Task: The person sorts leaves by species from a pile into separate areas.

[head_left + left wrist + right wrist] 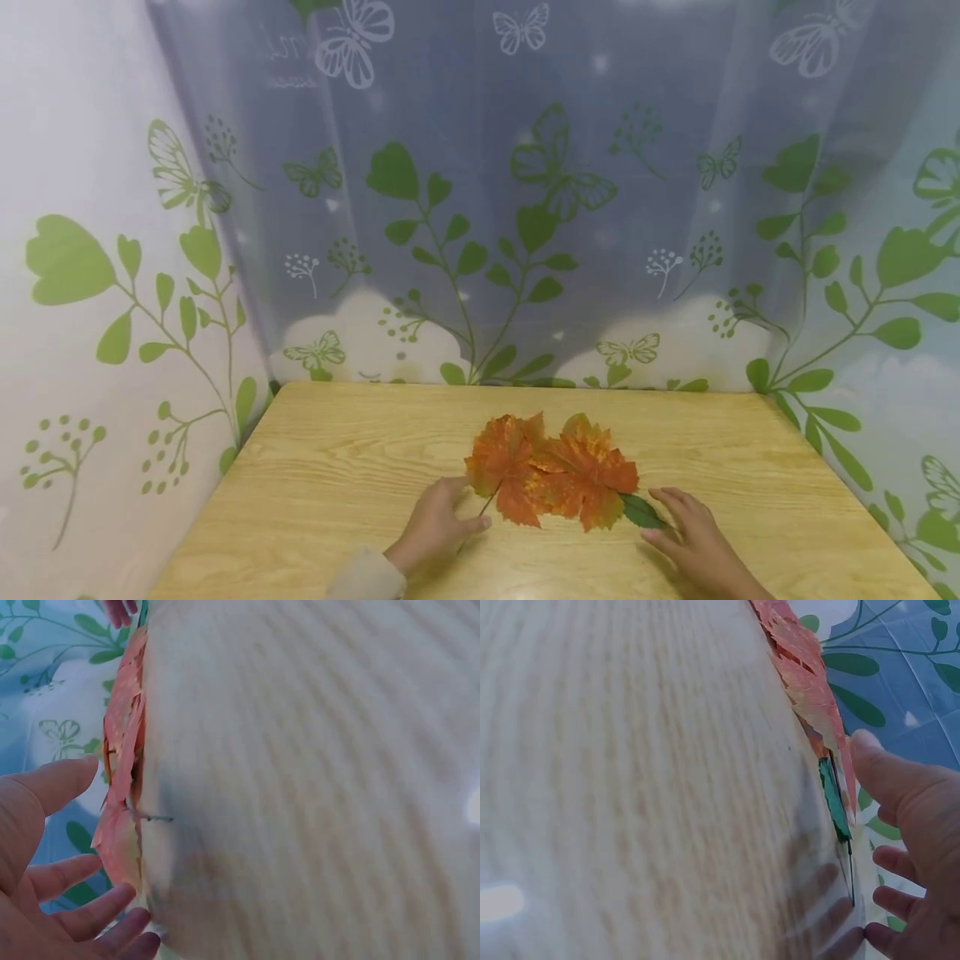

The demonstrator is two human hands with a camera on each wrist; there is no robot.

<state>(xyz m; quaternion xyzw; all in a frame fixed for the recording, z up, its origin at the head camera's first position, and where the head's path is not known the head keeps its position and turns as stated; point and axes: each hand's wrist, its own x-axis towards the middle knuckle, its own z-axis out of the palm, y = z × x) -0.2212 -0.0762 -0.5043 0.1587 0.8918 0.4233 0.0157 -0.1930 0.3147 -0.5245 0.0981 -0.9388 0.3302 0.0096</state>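
Note:
Two orange-red artificial maple leaves (588, 479) lie side by side on the wooden table, their inner edges overlapping. A thin dark stem (489, 502) runs down from the left one, and a small green leaf (641, 511) pokes out at the right one's lower right. My left hand (441, 521) is beside the left leaf, thumb near the stem; its fingers are spread in the left wrist view. At the green leaf's tip is my right hand (692, 537), its thumb and fingers apart. In the right wrist view the green leaf (832, 799) and its wiry stem show beside those fingers.
The wooden table (360, 433) reaches back to a hanging curtain (480, 250) printed with green plants and butterflies. Similar printed cloth (97, 350) covers the left side, and more hangs at the right. A light sleeve (367, 575) covers the left wrist.

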